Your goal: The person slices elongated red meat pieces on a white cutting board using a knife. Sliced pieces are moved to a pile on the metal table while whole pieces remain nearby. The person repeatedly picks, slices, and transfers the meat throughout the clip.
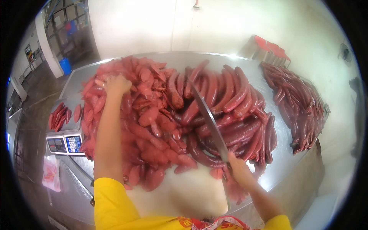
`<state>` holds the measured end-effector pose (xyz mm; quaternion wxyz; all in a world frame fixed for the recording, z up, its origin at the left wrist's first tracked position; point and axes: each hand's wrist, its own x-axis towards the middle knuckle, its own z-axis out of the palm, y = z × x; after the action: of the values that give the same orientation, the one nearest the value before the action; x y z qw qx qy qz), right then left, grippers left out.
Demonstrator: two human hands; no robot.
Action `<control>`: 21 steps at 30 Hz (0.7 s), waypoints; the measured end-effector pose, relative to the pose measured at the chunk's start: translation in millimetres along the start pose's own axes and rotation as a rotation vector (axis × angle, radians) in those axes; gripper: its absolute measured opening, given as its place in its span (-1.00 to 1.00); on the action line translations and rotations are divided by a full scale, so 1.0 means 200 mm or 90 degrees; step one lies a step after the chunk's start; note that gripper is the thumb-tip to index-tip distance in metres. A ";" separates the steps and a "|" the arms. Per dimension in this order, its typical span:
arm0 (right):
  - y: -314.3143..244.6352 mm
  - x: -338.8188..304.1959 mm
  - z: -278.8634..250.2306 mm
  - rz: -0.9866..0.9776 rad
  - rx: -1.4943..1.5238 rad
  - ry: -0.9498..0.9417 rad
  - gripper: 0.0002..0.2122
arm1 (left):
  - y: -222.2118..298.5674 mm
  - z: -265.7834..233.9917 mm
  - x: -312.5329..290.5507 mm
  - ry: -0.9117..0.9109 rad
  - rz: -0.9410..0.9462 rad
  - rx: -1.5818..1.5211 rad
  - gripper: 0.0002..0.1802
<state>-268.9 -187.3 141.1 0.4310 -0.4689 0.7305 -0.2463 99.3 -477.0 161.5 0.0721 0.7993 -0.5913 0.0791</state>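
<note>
My right hand [237, 168] is closed round the handle of a long knife [211, 122]. Its blade slants up and to the left across a heap of whole, curved dark-red sausages [230, 96]. At the far left of the table, my left hand [115, 85] reaches into a big pile of cut red sausage pieces [147, 82]. Its fingers look stretched out over the pieces, partly blurred. Below the piles lies a white cutting board [191, 191], with some pieces overlapping its upper edge.
A digital scale [66, 143] at the left bears several small sausage pieces [59, 116]. Near it lie a plastic bag [51, 173] and another long blade [76, 180]. More whole sausages [293, 103] are heaped at the right. Red stools [270, 48] stand behind the metal table [281, 165], by the wall.
</note>
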 end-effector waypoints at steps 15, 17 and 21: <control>0.25 -0.26 -0.07 0.074 0.198 0.077 -0.30 | 0.94 0.69 0.17 -0.335 -0.158 -0.654 -0.40; 0.26 -0.28 -0.08 0.044 0.190 0.084 -0.31 | 0.90 0.69 0.20 -0.545 -0.228 -1.103 -0.72; 0.33 -0.35 -0.12 0.023 0.197 0.091 -0.32 | 0.72 0.38 0.04 -0.312 0.031 -1.112 -0.72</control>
<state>-307.6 -96.3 131.6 0.4493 -0.3654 0.7210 -0.3805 -32.9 -541.7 92.4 0.5231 0.4418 -0.4564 -0.5682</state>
